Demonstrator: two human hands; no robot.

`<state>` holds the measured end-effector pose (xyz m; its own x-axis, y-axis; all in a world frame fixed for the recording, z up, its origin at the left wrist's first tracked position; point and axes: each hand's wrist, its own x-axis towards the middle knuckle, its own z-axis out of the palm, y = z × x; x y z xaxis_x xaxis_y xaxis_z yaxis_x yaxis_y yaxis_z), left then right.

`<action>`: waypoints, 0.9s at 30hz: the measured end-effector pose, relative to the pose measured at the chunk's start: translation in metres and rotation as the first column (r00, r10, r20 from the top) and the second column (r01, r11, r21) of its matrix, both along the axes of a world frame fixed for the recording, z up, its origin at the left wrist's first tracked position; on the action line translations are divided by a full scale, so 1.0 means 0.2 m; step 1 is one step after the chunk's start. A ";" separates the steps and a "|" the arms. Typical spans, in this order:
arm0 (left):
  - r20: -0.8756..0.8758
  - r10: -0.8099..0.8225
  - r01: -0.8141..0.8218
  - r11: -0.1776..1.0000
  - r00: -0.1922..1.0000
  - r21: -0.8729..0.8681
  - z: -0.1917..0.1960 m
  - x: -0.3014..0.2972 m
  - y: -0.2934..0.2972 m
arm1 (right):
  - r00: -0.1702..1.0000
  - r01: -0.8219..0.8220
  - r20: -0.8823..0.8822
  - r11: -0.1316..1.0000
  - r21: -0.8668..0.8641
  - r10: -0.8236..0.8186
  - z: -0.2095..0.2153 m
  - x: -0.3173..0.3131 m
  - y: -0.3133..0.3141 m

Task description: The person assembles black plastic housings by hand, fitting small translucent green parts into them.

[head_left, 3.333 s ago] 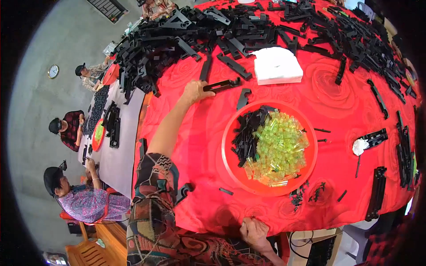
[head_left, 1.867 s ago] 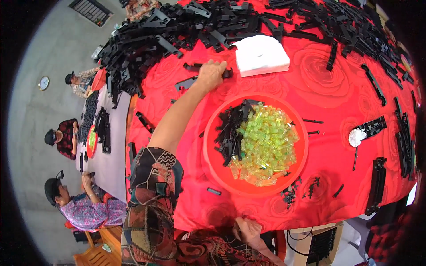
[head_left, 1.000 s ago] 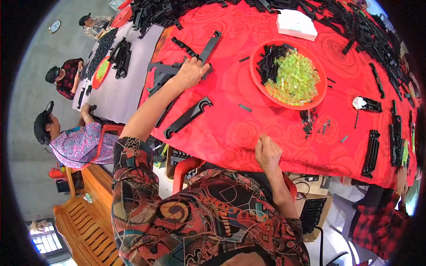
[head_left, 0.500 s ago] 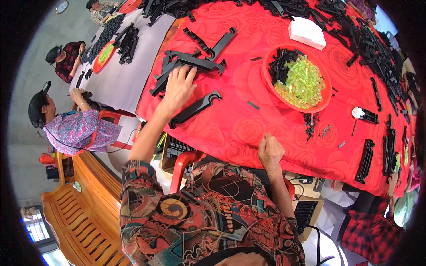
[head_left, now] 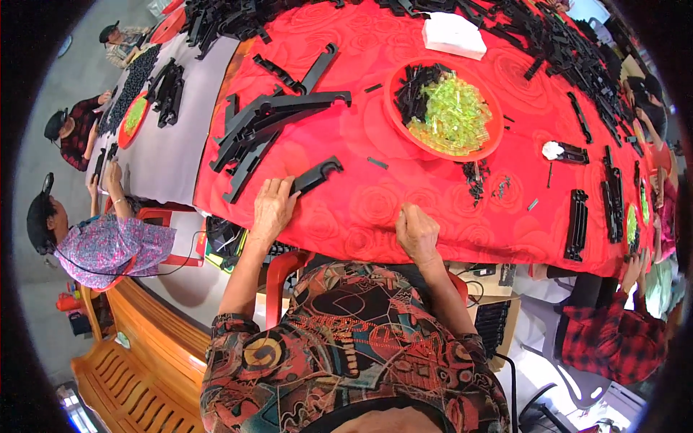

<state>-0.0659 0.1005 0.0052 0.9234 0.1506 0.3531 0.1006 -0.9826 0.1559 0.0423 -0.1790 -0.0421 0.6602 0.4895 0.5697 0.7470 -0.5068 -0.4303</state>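
My left hand [head_left: 273,209] is closed over the near end of a long black plastic part [head_left: 317,175]. The part's hooked far end shows on the red cloth, and the rest is hidden under my fingers. Several similar black parts [head_left: 268,119] lie crossed in a loose pile beyond that hand. At the near edge of the table my right hand [head_left: 419,232] rests with its fingers curled. Whatever it may hold is hidden. Between and beyond my hands stands a red bowl [head_left: 493,144] with small yellow-green clear pieces [head_left: 455,115] and thin black pieces [head_left: 416,86].
A white block [head_left: 453,36] stands past the bowl. Heaps of black parts [head_left: 563,65] line the far and right sides. Tiny dark bits [head_left: 474,180] lie near the bowl. Several people work around the tables; a wooden bench [head_left: 137,375] is behind at left.
My left hand has left the crossed pile, come nearer and taken hold of the separate black part. One part in the pile now lies differently. My right hand stays curled at the edge.
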 end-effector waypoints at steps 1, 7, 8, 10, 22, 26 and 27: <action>-0.017 -0.044 0.044 0.999 0.999 -0.023 0.01 0.02 -0.02 | 0.993 0.012 -0.117 1.000 0.025 -0.009 0.02 0.01 0.00; -0.002 -0.043 0.043 0.997 0.999 -0.057 0.03 0.05 -0.08 | 0.953 0.084 -0.298 0.991 0.107 -0.048 0.17 0.22 0.12; 0.008 -0.036 0.037 0.998 0.999 -0.049 0.03 0.04 -0.08 | 0.964 0.059 -0.264 0.996 0.064 -0.040 0.18 0.26 0.16; 0.015 -0.023 0.024 0.999 1.000 -0.041 0.04 0.03 -0.07 | 0.972 0.029 -0.232 0.999 0.021 -0.024 0.18 0.28 0.24; -0.009 0.004 -0.005 0.989 1.000 -0.145 0.12 -0.08 -0.04 | 0.960 -0.019 -0.277 0.972 -0.234 -0.048 0.13 0.27 0.31; 0.057 -0.022 0.033 0.980 0.998 -0.198 0.07 -0.06 -0.04 | 0.962 0.017 -0.255 0.958 -0.286 -0.093 0.13 0.26 0.27; 0.059 -0.027 0.039 0.979 0.998 -0.202 0.07 -0.04 -0.05 | 0.958 0.021 -0.269 0.961 -0.277 -0.098 0.13 0.26 0.25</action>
<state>-0.0735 0.0900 0.0190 0.9088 0.1940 0.3693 0.0541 -0.9326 0.3570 0.0935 -0.1293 -0.0167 0.8054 0.5534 0.2123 0.5823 -0.6718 -0.4579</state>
